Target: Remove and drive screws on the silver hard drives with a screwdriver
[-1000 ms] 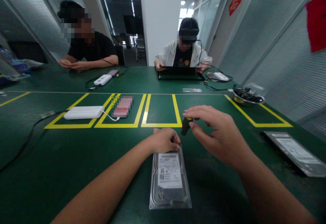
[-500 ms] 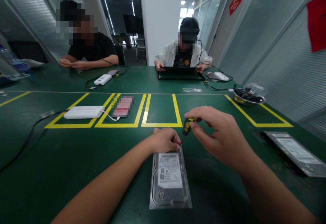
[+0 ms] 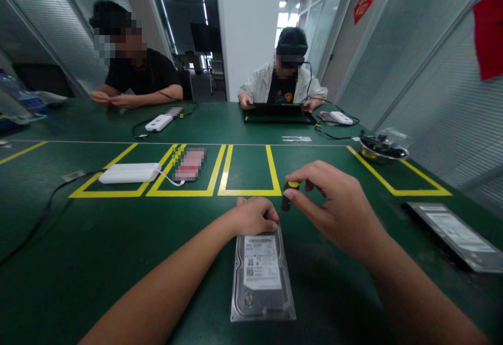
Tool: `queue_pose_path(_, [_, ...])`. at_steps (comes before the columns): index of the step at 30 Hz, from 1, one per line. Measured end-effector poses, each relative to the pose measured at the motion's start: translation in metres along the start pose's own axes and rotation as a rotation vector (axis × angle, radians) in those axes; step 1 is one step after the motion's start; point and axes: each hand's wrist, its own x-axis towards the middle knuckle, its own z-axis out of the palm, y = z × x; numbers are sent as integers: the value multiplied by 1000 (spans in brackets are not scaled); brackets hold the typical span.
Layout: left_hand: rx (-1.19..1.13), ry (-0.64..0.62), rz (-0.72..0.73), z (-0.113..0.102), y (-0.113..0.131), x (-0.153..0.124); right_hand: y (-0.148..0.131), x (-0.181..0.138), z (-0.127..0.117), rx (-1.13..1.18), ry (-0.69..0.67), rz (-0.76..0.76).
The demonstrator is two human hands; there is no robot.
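Nearest the person, a silver metal hard disk drive with a white printed label (image 3: 262,277) lies flat on the dark green table (image 3: 98,251), its length running away from the body. At its far edge the left hand (image 3: 253,215) rests on the drive's upper left corner, fingers (image 3: 271,224) curled together and pressed down on the casing to steady it. Just right of those fingers, the right hand (image 3: 338,206) pinches a small black screwdriver with a yellow cap (image 3: 288,196) between thumb and fingertips, clamped on the handle near its top; the tool stands nearly upright with its tip down at the drive's far right corner, though the tip itself and any screw under it are too small to make out. As a judgement, the work on the drive looks early: the lid is on, the label side faces up, no loose screws show beside it, and only this one corner is being worked. Well to the right of the fingers lies a second flat silver drive-like plate (image 3: 456,235). Beyond the fingers, yellow tape boxes (image 3: 247,193) mark the table, one holding a white power bank (image 3: 128,173). Farther off, a metal bowl of dark parts (image 3: 383,148) sits to the right, and two other people sit at the far side.
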Motion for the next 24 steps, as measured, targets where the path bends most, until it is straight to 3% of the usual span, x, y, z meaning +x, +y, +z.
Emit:
queue_pose_path(7, [42, 47, -11, 1, 2, -3, 0, 0, 3, -88, 35, -6])
queue_pose_path(12, [144, 214, -44, 6, 1, -11, -2, -2, 4, -152, 33, -20])
queue_pose_path(20, [230, 389, 19, 12, 10, -49, -2, -2, 2, -180, 0, -13])
queue_pose_path(24, [249, 455, -20, 19, 11, -74, -3, -3, 2, -186, -34, -4])
